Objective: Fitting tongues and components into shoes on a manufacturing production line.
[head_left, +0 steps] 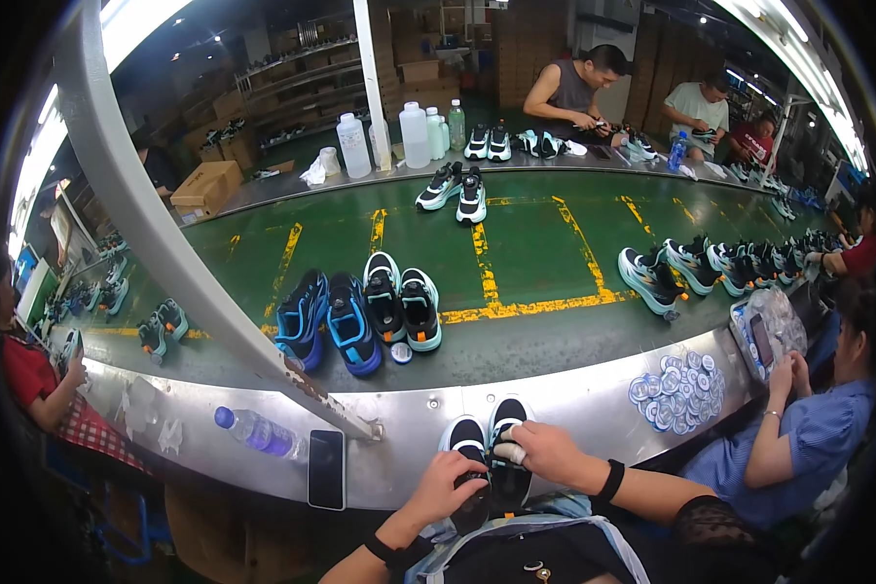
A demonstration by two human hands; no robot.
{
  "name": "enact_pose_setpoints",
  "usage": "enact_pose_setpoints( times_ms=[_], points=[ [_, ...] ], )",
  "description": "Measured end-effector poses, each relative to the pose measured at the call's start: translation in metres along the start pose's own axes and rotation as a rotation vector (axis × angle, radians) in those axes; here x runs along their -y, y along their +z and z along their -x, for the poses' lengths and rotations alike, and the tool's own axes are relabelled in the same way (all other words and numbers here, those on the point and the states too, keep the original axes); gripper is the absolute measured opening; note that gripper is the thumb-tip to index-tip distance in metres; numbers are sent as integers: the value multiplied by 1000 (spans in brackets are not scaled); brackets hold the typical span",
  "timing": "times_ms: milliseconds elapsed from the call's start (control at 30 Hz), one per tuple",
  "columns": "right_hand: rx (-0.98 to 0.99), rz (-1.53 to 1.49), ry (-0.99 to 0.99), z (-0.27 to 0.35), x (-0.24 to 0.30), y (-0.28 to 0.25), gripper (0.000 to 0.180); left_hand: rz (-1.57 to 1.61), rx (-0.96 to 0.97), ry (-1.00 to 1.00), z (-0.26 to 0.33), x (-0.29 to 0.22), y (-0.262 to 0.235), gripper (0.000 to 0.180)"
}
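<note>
Across the middle of the scene runs the green conveyor belt, marked with yellow lines, and it carries sneakers spaced in pairs, probably so each worker can lift off one pair at a time. Along its near side curves the steel bench, where I work. On the belt just beyond the bench edge stand a blue pair of sneakers and, touching it on the right, a black-and-mint pair. At the near edge of the bench, straight ahead, sits the black-and-white pair of sneakers, toes pointing away, side by side so both can be steadied at once. My left hand closes its grip over the heel of the left shoe. My right hand presses a small white pad onto the right shoe, fingers curled round it. To the left lie a plastic water bottle and a dark phone, set clear of the shoes. To the right, a heap of round blue-and-white tags lies within a co-worker's reach.
</note>
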State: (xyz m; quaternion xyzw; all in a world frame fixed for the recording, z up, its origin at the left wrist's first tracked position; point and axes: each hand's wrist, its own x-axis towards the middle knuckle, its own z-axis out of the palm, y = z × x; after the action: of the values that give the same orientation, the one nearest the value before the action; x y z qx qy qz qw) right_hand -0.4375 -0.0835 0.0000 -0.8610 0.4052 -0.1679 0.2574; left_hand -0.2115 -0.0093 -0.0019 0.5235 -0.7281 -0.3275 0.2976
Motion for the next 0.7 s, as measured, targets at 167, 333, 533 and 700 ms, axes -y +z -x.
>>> enact_pose_setpoints(
  times_ms=[167, 333, 533, 700],
  points=[
    [294, -224, -29, 3, 4, -40, 34, 138, 48, 96, 1, 5, -3, 24],
    [113, 176, 39, -6, 2, -20, 25, 108, 165, 107, -24, 6, -11, 21],
    [205, -221, -88, -22, -14, -46, 41, 167, 16, 29, -25, -1, -8, 21],
    [247, 133, 135, -12, -4, -36, 38, 187, 64, -43, -22, -9, -5, 23]
  ],
)
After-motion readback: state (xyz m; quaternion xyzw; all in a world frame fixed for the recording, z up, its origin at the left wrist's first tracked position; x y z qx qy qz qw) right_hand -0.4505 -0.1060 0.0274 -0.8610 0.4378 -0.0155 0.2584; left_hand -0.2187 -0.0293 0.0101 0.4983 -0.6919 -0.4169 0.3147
